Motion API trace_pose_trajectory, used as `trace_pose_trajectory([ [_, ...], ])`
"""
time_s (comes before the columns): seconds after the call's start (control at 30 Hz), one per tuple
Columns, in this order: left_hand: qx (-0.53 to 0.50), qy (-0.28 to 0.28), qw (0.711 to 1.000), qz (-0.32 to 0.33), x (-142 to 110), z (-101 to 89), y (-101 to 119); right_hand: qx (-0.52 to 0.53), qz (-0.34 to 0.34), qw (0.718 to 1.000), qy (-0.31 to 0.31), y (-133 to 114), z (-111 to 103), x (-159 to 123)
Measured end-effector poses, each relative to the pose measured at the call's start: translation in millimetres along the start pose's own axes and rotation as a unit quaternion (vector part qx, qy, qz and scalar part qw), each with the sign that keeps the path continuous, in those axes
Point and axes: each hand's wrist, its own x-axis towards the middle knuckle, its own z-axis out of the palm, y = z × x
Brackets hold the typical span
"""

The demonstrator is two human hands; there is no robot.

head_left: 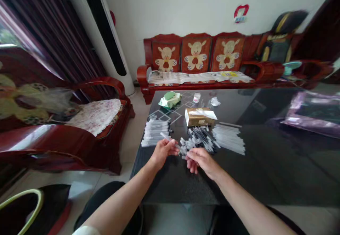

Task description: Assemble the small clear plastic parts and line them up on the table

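My left hand (166, 150) is closed in a pinch around a slim whitish tube (165, 135), which points up and to the left. Close to its right, my right hand (198, 160) has thumb and forefinger pressed together; whatever they hold is too small to make out. Just beyond the fingertips lies a heap of small translucent caps (190, 143). Thin dark sticks with pale ends (203, 136) are piled beside the caps. Rows of whitish tubes (155, 132) lie on the left, and more pale tubes (228, 138) lie on the right.
Behind the piles on the dark glossy table (265, 171) stands a cardboard box (200, 117) with white paper on top. Farther back are a green wipes pack (170, 100), a small white cup (197, 97) and crumpled tissue (215, 102). A purple-edged package (313, 116) lies right.
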Motion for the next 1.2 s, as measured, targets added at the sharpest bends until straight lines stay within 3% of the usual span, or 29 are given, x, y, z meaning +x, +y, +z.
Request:
trace_pose_trajectory([
  [0.27,-0.018,0.000,1.000,0.003,0,-0.9,-2,-0.007,-0.002,0.998,0.059,1,-3,3],
  [0.53,-0.037,0.016,0.999,0.008,5,-7.0,-1,-0.017,-0.006,0.999,0.038,0,-10,-1],
  [0.7,-0.046,0.030,0.998,0.010,8,-10.3,4,-0.032,-0.007,0.998,0.048,-5,-21,-2],
  [0.8,-0.051,0.039,0.998,0.012,8,-10.9,8,-0.082,-0.015,0.993,0.089,-12,-36,-3],
  [0.93,-0.052,0.047,0.998,0.010,7,-10.3,10,-0.211,-0.026,0.960,0.185,-17,-64,-6],
  [1.03,-0.051,0.045,0.998,0.009,7,-9.8,8,-0.326,-0.042,0.920,0.214,-14,-77,-8],
  [1.13,-0.049,0.041,0.998,0.008,8,-10.1,6,-0.465,-0.073,0.853,0.224,-9,-75,-8],
  [1.2,-0.048,0.040,0.998,0.008,8,-10.5,4,-0.517,-0.070,0.824,0.220,-6,-68,-6],
])
